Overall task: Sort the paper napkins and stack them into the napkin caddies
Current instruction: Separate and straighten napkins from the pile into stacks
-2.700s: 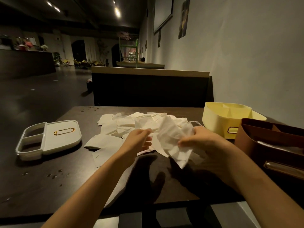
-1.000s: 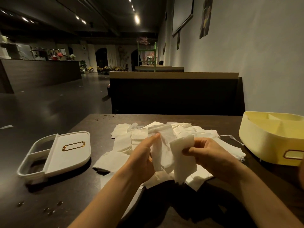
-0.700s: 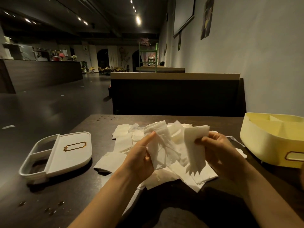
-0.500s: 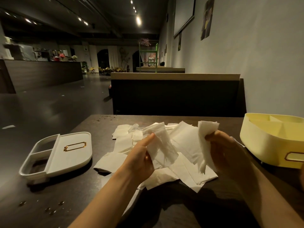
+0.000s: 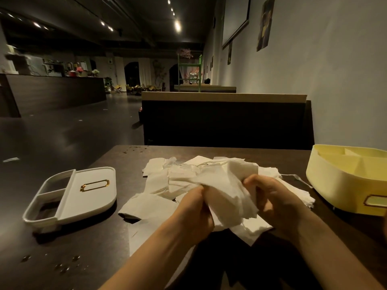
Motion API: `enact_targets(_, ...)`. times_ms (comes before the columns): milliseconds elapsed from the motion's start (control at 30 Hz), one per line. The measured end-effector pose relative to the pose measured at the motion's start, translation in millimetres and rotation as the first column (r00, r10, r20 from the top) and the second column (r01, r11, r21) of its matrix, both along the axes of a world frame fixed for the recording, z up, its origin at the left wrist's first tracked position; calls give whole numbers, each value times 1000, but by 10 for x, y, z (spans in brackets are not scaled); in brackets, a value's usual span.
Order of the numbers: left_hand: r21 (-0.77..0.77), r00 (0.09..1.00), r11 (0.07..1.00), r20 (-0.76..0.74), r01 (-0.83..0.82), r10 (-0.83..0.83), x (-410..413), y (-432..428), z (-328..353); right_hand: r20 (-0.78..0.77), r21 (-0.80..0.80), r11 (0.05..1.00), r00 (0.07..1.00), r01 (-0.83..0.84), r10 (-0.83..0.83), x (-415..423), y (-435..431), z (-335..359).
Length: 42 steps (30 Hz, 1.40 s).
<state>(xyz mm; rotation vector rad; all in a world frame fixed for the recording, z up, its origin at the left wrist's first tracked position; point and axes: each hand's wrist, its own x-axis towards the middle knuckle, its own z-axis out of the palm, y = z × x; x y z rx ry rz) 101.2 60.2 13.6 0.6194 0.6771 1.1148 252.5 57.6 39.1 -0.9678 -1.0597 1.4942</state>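
While my left hand and right hand both gripped a crumpled napkin above the worktop, I judged sorting underway; next, flattening it for the yellow caddy.

Dim restaurant after hours: booth seating beyond the counter, long service bar at left of frame, ceiling spotlights.

Dark brown worktop, glossy. White napkin caddy near the left edge, gold label frame on its side. Loose pile of white paper napkins spread across the middle. Yellow napkin caddy at the right, dividers visible inside. A few water droplets front-left, small crumbs at the far edge.
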Motion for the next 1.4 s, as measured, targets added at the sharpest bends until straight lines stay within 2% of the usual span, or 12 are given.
enact_targets(200, -20, 992, 998, 103, -64, 66, -101, 30, 34, 170, -113, 993, 985, 43, -23, -52, 22, -48)
enact_targets(333, -12, 989, 999, 142, -49, 50, -132, 6, 59, 184, -143, 989, 983, 33, -6, -74, 27, -62)
enact_targets(467, 15, 998, 998, -19, -67, 67, -125, -21, 68, 278, -128, 991, 961, 48, -10, -70, 27, -56)
enact_targets(567, 79, 963, 984, -206, -159, 173, -128, 35, 12, 387, -4, 994, 917, 107, -97, -31, 15, -48)
enact_targets(667, 129, 933, 981, -314, -143, 177, -144, 72, -33, 262, 29, 996, 961, 79, -84, 34, 20, -37)
enact_targets(733, 142, 937, 988, -334, -56, 101, -122, 51, -38, 164, 8, 999, 986, -33, 31, 52, 14, -35)
enact_targets(800, 130, 949, 990, -316, 46, -2, -90, -2, -20, 189, 10, 997, 980, -71, 68, 27, 9, -52)
enact_targets(967, 95, 946, 970, -262, 224, -193, -123, -84, 30, 243, 72, 994, 965, 86, -102, -41, 76, -143)
enact_targets(1133, 134, 909, 967, -390, 217, -150, -78, -59, -38, 326, 195, 979, 938, 59, -121, -107, 50, -184)
enact_targets(1300, 145, 922, 978, -379, 147, -82, -63, -40, -77, 416, 253, 967, 905, -18, -92, -92, 53, -209)
enact_targets(1367, 142, 917, 986, -399, 89, -25, -85, -50, -55, 525, 294, 955, 842, -46, -121, -6, 79, -187)
enact_targets(1400, 132, 915, 990, -404, 59, -1, -112, -39, -29, 618, 339, 939, 765, -52, -181, 71, 111, -162)
